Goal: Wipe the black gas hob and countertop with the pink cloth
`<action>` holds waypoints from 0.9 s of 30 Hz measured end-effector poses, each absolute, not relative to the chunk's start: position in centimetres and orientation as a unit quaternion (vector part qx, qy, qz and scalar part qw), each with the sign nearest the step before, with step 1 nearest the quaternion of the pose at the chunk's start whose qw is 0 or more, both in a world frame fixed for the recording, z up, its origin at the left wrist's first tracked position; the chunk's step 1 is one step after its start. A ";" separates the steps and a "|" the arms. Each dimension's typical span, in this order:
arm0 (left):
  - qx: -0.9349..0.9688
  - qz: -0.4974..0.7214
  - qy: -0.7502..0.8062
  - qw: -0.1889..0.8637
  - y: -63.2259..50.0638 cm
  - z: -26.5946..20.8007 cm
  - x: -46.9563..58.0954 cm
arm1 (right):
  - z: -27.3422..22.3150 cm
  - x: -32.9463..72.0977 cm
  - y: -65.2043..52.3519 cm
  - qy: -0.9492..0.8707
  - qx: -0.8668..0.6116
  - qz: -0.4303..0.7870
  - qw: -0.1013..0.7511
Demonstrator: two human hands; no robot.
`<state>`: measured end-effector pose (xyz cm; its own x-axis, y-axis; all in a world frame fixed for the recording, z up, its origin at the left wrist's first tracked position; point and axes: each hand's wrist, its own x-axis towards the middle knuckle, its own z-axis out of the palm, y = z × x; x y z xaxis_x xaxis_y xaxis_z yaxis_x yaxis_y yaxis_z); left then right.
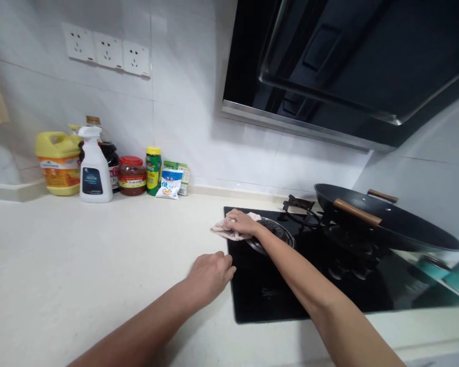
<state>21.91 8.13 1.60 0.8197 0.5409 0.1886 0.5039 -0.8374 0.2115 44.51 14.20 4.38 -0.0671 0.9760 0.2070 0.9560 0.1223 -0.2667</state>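
Observation:
My right hand (241,223) presses a pale pinkish cloth (229,233) down at the back left corner of the black glass cooktop (252,285). Part of the cloth hangs over onto the white countertop (137,244), and another bit reaches the left burner (277,232), whose pot support is off. My left hand (212,275) is closed with its fingers curled, at the cooktop's left edge, and nothing shows in it.
On the right burner sits a large dark wok (398,219) with wooden handles. A black pot support (300,206) leans behind it. A spray bottle (95,173), yellow jug (58,163), red-lidded jar (132,178) and seasoning packs line the wall. The range hood (329,66) overhangs.

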 end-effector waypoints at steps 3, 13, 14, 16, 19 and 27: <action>0.942 0.153 0.290 0.069 8.8 2.0 21.8 | 3.9 42.9 11.3 -0.759 -0.618 0.035 0.201; 0.923 0.172 0.324 0.115 9.7 2.6 21.3 | 2.4 44.5 -0.3 -0.723 -0.579 0.148 0.347; 0.923 0.175 0.321 0.123 9.7 2.5 21.3 | 2.2 45.2 -1.5 -0.714 -0.586 0.144 0.356; 0.922 0.180 0.314 0.140 9.8 2.3 21.3 | 1.8 46.7 -3.7 -0.692 -0.610 0.121 0.368; 0.923 0.179 0.302 0.160 9.7 2.2 21.4 | 1.2 48.7 -6.0 -0.669 -0.656 0.052 0.346; 0.929 0.174 0.287 0.157 9.3 2.3 21.7 | -0.8 49.5 -8.2 -0.501 -0.815 -0.242 0.163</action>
<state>21.68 9.32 2.27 0.7743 0.5884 0.2330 0.4792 -0.7856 0.3915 49.48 -8.16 -0.80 0.3807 0.7372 0.5582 0.8955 -0.4445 -0.0237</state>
